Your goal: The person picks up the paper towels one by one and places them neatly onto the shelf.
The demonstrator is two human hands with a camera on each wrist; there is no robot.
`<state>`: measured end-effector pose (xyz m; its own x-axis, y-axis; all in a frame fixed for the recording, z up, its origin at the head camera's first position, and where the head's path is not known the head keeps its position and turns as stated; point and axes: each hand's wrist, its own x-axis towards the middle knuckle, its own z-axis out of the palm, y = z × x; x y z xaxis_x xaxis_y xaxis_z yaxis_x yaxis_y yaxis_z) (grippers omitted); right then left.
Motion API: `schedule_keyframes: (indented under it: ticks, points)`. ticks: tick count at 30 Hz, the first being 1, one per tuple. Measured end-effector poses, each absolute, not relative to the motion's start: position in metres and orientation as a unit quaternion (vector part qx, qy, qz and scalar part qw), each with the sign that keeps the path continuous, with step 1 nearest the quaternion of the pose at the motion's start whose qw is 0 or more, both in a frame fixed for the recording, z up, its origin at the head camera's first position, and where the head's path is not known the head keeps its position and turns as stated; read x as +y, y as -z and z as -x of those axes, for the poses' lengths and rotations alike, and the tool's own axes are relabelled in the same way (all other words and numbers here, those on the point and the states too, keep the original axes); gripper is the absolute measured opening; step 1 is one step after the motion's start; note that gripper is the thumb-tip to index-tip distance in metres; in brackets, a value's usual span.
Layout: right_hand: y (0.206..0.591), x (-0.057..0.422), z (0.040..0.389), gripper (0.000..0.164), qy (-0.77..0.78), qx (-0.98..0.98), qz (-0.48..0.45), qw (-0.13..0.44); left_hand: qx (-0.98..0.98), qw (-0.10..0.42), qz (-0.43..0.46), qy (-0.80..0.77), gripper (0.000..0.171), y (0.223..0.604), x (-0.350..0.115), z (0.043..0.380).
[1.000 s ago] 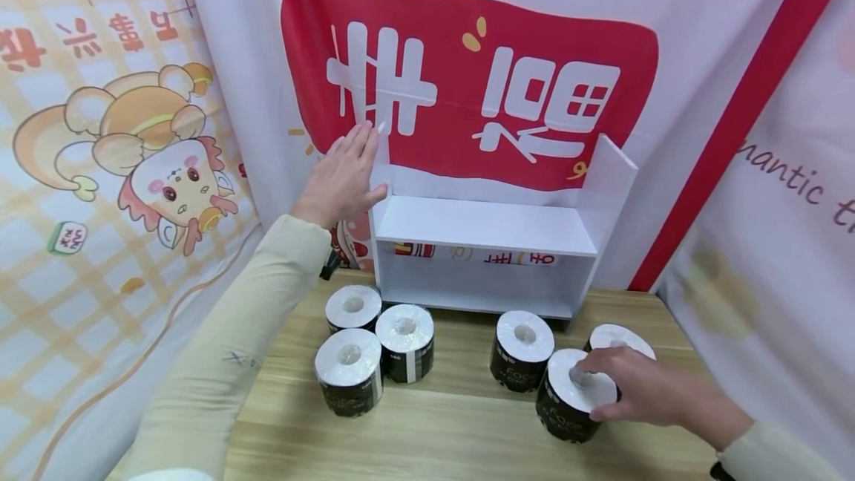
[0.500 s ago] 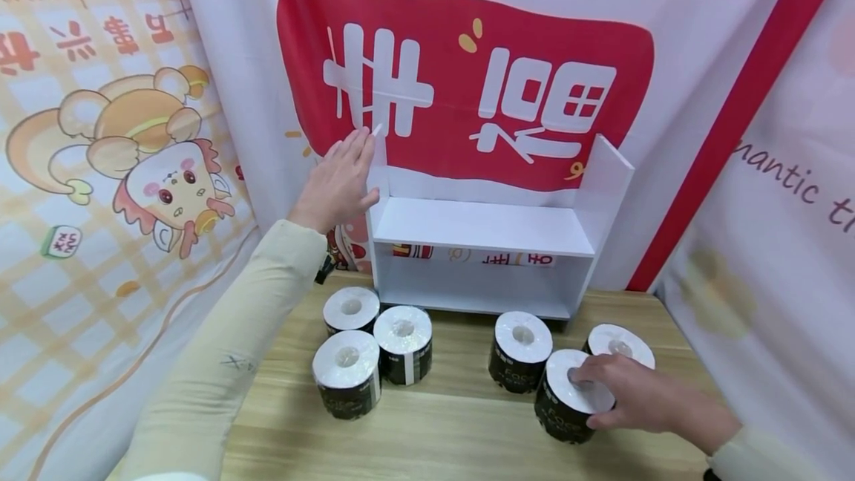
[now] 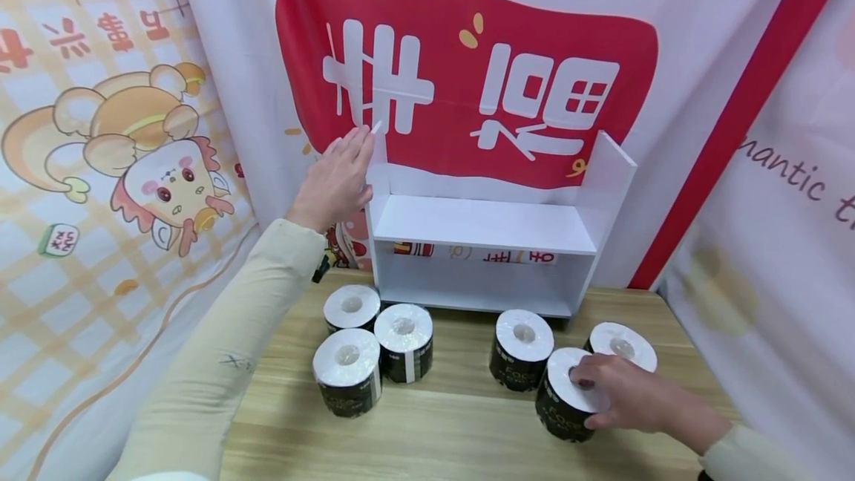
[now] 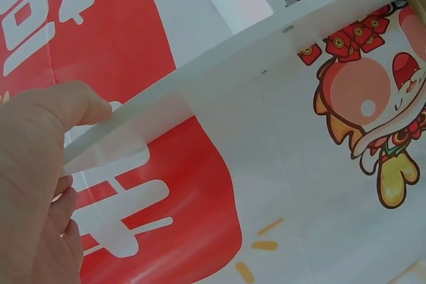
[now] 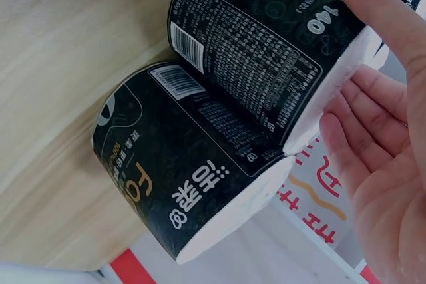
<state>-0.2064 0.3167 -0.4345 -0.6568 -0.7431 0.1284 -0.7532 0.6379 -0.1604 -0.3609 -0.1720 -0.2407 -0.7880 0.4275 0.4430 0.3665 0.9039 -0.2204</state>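
Note:
A white two-tier shelf [image 3: 484,223] stands against the back curtain. My left hand [image 3: 334,180] grips the upper end of its left side panel [image 4: 166,94], thumb on one face and fingers on the other. At the right of the table, my right hand [image 3: 631,396] holds a toilet paper roll [image 3: 564,414] in dark wrapping. Its fingertips reach into the core at the top, and the thumb [image 5: 373,4] presses the wrapped side. Close by the held roll are a second roll [image 3: 510,373] and a third roll [image 3: 616,334], the latter partly hidden behind my hand.
On the left of the wooden table [image 3: 461,436] three more wrapped rolls stand upright: a front roll [image 3: 350,397], a middle roll [image 3: 409,364] and a back roll [image 3: 341,301]. Printed cloth curtains [image 3: 107,243] enclose the table at both sides and behind.
My right hand has shifted slightly left on the same roll, its fingertips at the core. The left hand keeps its place on the panel, and the rolls stay where they were.

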Motion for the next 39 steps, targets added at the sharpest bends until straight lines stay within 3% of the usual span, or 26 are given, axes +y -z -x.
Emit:
schedule_keyframes:
  ticks: [21,39]
  points:
    - [0.4405,0.3163,0.2133,0.043,-0.114,-0.889,-0.439,0.059,-0.940,0.257,0.207,-0.084,0.102,0.2392,-0.1710,0.3585]
    - [0.4412,0.3152,0.2162,0.044,-0.138,-0.884,-0.444,0.047,-0.945,0.245,0.196,-0.091,0.101,0.2366,-0.1672,0.3530]
